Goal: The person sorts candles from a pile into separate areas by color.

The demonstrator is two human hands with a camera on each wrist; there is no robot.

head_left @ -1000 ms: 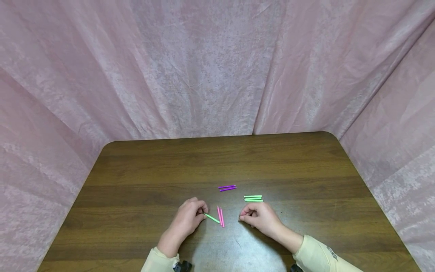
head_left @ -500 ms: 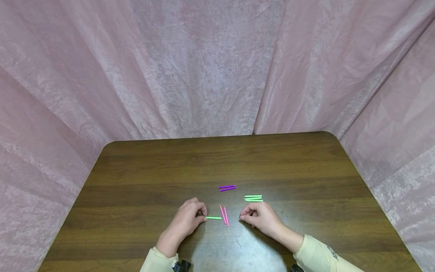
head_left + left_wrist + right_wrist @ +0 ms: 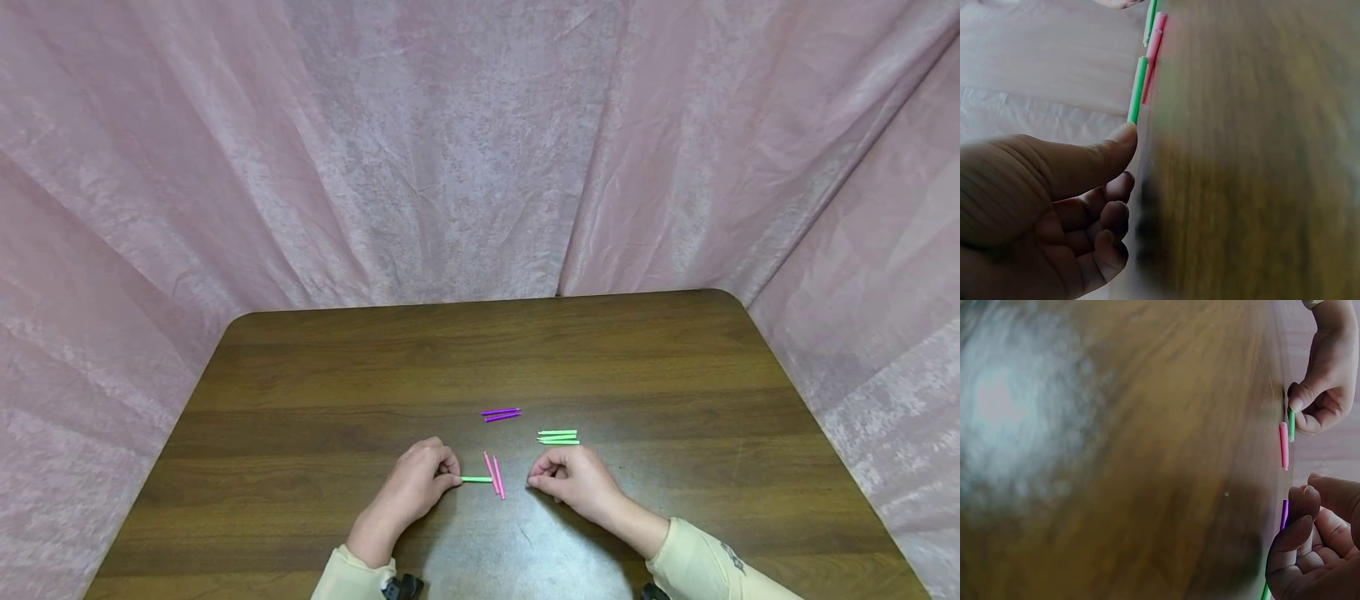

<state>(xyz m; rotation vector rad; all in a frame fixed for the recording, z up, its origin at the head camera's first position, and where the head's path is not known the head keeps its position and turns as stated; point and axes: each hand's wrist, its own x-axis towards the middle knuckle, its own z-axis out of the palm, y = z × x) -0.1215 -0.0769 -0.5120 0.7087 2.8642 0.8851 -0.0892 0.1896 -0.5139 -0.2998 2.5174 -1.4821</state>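
Observation:
My left hand (image 3: 416, 483) pinches one end of a thin green candle (image 3: 476, 479) between thumb and fingers. This candle points level to the right, its far end right at two pink candles (image 3: 491, 473) that lie close together, nearly upright in the head view. In the left wrist view, the thumb (image 3: 1124, 132) presses on the green candle's near end. My right hand (image 3: 573, 479) rests on the table right of the pink candles, fingers loosely curled with nothing seen between them. Just beyond it lie several green candles (image 3: 558, 437), side by side.
Two purple candles (image 3: 501, 414) lie farther back, left of the green group. The brown wooden table (image 3: 337, 367) has rounded far corners, with pink curtains (image 3: 450, 167) behind it and at both sides. Light reflects off the tabletop near the front.
The green candle in my left hand has swung from slanting towards me to level. The pink candles have shifted right and tilted slightly. My left hand moved slightly right; the right hand stays put.

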